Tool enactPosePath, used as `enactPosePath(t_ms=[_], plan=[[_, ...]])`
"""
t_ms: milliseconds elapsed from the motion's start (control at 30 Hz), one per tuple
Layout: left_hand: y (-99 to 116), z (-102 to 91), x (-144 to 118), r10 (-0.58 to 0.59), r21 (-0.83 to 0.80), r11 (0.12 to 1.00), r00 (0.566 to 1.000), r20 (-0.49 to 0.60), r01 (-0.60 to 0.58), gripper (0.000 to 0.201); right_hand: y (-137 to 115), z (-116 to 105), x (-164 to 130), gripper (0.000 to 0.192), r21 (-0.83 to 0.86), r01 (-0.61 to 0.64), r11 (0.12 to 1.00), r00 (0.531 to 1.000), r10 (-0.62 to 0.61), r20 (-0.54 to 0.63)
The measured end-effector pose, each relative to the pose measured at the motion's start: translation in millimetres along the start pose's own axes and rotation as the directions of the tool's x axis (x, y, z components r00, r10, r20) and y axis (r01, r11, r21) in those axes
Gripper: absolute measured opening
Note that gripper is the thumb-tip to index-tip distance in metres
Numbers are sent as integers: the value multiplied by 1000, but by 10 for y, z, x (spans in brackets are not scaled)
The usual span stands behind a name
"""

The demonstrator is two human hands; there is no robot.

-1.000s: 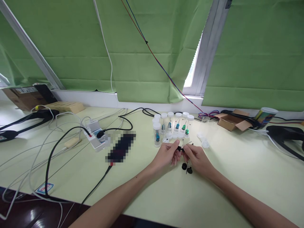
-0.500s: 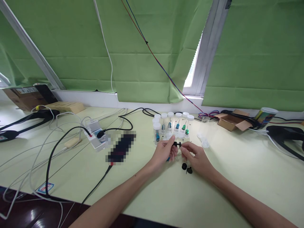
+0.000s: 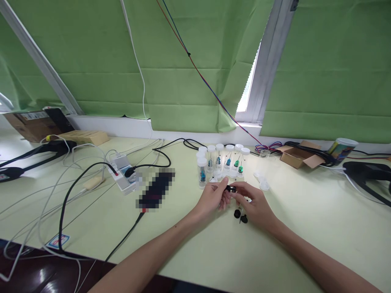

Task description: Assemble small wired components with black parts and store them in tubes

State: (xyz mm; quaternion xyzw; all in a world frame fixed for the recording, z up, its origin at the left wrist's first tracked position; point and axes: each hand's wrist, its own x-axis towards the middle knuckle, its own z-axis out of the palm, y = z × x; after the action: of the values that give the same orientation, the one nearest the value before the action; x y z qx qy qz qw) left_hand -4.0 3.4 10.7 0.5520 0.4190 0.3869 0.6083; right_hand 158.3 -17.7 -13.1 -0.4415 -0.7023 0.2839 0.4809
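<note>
My left hand (image 3: 212, 198) is closed, pinching a small black fitting (image 3: 231, 189) between thumb and fingers. A thin needle-like rod sticks out leftward from this hand. My right hand (image 3: 252, 199) grips the other end of the fitting; its fingertips hide how the pieces join. Just below my right fingers lie a black round part (image 3: 237, 213) and a black flanged part (image 3: 243, 219). Behind both hands stand several clear vials (image 3: 202, 173) with white caps, holding blue and green needle fittings.
Loose clear caps (image 3: 263, 182) lie right of the vials. A power strip (image 3: 125, 175) with cables and a blurred dark device (image 3: 156, 190) are to the left. An open cardboard box (image 3: 297, 155), a tilted can (image 3: 342, 149) and a black frame (image 3: 366, 175) stand at the right.
My hands have drawn slightly closer together, and the black fitting has shifted a little right and down. A blue piece visible below my left hand before is now out of sight.
</note>
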Motion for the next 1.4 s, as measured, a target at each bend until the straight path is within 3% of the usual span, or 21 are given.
enactPosePath(t_ms=[333,533,1067,1233,1400], plan=[[-51,-13,17,58,28,998,997,45,-59,60,0,-2,-1,19,18,-13,1000,1000,12,25],[-38,-13,7,77,65,994,991,112,-85,60,-20,-22,7,43,-58,9,998,998,-5,64],[-11,11,-39,92,99,989,985,147,-108,65,83,26,4,59,-50,-17,999,999,18,33],[-27,26,-10,104,52,993,992,69,-107,61,33,1,-6,51,-68,13,998,1000,-15,-20],[-28,-20,31,56,-37,998,997,-53,-58,61,14,-6,-17,21,8,6,1000,998,-5,-67]])
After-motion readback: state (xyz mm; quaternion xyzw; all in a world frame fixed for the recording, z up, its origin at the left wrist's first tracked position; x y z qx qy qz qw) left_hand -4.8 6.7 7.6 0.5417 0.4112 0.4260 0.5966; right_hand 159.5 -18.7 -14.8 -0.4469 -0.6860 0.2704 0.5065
